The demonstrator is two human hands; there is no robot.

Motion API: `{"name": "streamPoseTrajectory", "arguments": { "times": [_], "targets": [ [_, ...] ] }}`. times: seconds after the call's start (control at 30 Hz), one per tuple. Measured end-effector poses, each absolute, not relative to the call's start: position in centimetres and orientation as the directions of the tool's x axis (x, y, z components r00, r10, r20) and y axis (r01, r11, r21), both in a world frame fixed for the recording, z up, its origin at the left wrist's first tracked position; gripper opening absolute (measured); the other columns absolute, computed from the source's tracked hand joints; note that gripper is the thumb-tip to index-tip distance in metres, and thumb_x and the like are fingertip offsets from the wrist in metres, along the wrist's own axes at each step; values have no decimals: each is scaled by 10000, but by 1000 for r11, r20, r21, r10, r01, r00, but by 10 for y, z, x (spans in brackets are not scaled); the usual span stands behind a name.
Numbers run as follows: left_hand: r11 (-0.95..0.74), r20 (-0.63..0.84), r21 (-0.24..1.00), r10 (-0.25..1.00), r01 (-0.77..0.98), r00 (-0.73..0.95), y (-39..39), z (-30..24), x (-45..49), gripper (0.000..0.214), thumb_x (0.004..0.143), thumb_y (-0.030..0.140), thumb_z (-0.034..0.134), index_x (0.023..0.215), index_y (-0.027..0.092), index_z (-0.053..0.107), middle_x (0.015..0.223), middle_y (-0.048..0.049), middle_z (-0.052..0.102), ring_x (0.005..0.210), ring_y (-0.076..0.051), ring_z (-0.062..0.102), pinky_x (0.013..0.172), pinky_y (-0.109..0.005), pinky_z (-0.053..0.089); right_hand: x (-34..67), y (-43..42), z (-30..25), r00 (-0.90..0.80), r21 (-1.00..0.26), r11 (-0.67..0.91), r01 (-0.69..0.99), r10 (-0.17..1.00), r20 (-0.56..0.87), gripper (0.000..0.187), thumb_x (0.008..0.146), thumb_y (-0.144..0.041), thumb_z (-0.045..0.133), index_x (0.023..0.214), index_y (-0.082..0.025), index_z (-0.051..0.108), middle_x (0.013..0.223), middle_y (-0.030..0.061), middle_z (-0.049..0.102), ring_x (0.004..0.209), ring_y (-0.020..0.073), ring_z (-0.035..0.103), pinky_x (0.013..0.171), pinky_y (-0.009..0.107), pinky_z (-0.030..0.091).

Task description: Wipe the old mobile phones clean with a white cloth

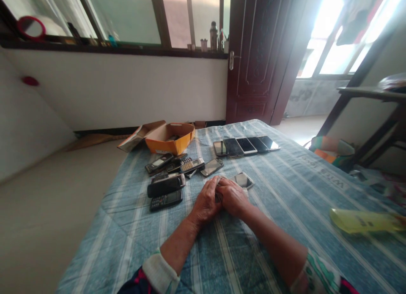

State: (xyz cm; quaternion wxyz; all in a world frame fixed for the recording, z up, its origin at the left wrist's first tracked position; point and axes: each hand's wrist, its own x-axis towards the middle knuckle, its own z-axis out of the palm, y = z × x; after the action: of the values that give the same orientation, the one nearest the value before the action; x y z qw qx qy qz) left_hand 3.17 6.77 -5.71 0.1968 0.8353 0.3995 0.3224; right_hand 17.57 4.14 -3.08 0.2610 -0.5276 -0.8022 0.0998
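A small greyish thing (218, 196), mostly hidden, lies between the left hand (204, 201) and the right hand (234, 196), on the near side of the open orange cardboard box (168, 147) and to its right. The fingers of both hands are bent and drawn together over it; whether they clamp it, I cannot tell. Its material is unclear too; at that size it should be light, and holding it by the edges seems safest.

A flat silver-edged phone with a glossy screen (245, 180) lies near the right hand, also nearer than the box and to its right. It looks stiff, slippery and fragile at the glass, so its long side edges are the better hold.

The box, its flap (139, 135) tipped out to the left, has something dark (174, 137) inside, too shadowed to name. Black and silver keypad phones (193, 164) are heaped just in front of the box.
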Motion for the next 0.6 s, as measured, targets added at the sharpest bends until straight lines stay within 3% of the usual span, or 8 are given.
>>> {"name": "streamPoseTrajectory", "arguments": {
  "times": [0.27, 0.43, 0.6],
  "targets": [
    [-584, 365, 584, 809, 564, 460, 67, -60, 32, 809, 665, 164, 651, 1417, 158, 352, 1399, -166, 481, 1329, -316, 432, 1120, -523, 350, 187, 17, -34, -371, -448, 508, 735, 855, 361, 305, 852, -71, 477, 1016, -193, 704, 1115, 74, 658, 1172, 194, 521, 1054, 319, 369],
    [-582, 358, 586, 810, 564, 464, 66, -58, 32, 760, 677, 202, 655, 1384, 103, 395, 1382, -206, 491, 1317, -337, 442, 1114, -538, 353, 188, 14, -33, -348, -467, 491, 735, 865, 361, 310, 840, -50, 466, 984, -183, 707, 1108, 79, 652, 1166, 197, 524, 1050, 326, 376],
    [-592, 377, 563, 805, 577, 458, 67, -60, 32, 754, 669, 163, 657, 1382, 153, 413, 1375, -166, 514, 1321, -332, 442, 1114, -540, 355, 192, 5, -32, -347, -460, 500, 734, 858, 378, 354, 830, -37, 450, 1015, -200, 705, 1098, 71, 656, 1197, 194, 509, 1076, 329, 365]
  ]
}}
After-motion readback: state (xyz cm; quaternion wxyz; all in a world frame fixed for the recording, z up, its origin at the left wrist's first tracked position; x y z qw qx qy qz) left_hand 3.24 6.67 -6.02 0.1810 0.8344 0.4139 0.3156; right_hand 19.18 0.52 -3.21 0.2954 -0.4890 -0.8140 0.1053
